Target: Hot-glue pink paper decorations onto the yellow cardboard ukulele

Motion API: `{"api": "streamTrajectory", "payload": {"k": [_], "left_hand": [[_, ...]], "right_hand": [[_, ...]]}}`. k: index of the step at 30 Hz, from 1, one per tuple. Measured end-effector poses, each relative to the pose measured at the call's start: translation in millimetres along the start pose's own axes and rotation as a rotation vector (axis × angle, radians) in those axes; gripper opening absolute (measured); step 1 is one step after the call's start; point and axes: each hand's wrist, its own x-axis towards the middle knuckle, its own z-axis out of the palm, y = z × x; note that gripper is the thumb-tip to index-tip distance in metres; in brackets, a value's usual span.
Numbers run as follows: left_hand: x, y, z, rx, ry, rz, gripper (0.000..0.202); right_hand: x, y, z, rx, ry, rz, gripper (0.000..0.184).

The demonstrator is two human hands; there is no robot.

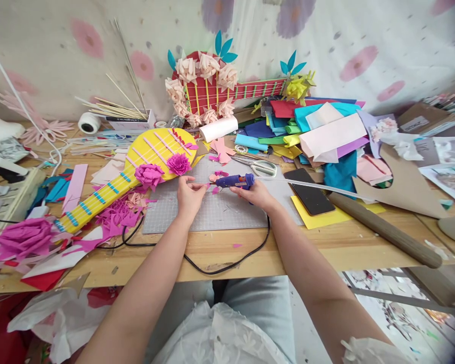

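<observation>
Over the mat (174,220), my right hand (258,194) grips the gun (233,181), its long axis running left toward my left hand (189,198), whose fingertips bunch close; whether on anything, I can't tell.

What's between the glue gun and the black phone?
In the head view, a clear rod from the gun over gray mat; scissors' handles just beyond.
</observation>
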Motion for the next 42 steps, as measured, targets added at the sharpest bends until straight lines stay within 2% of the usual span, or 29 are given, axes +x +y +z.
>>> {"api": "streamTrajectory", "payload": {"k": [13,30,33,37,40,42], "left_hand": [[1,-2,-0.1,-0.024,0.004,-0.016,0.043],[2,-4,0.2,0.000,-0.018,-0.004,0.042],[2,-6,0.5,-0.029,-0.032,0.011,0.041],[1,-7,2.0,-0.108,-0.077,0.066,0.040],[0,-6,3.5,-0.174,-0.105,0.115,0.038],[0,-5,4.1,-0.209,-0.111,0.145,0.037]], "right_hand": [[-3,-1,-2,-0.012,-0.019,0.009,0.042],[-1,-3,-1,0.025,0.023,0.022,0.042],[-1,-5,-4,0.059,0.091,0.054,0.041],[4,2,-12,0.081,0.306,0.121,0.042],[13,13,-17,-0.006,0.448,0.197,0.047],[19,19,-19,-0.092,0.474,0.214,0.050]]}}
